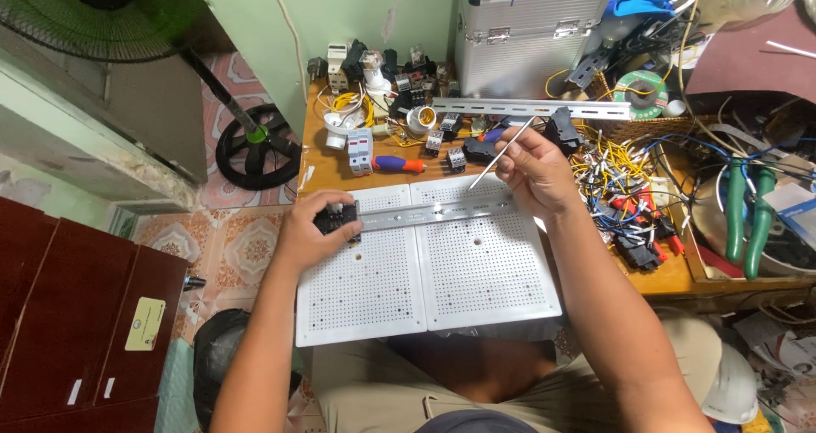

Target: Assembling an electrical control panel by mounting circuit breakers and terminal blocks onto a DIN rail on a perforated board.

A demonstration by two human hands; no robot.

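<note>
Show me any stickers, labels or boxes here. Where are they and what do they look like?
Label: on the dark red cabinet at lower left; yellowish rounded rectangle.
Two small tags: lower on that cabinet; thin white strips.
Box: far right among clutter; blue and white, partly hidden.

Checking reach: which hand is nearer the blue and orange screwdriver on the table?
Left. The left hand sits just below and left of the screwdriver, gripping a black part on the rail. The right hand is farther off to its right, holding a thin metal rod.
</note>
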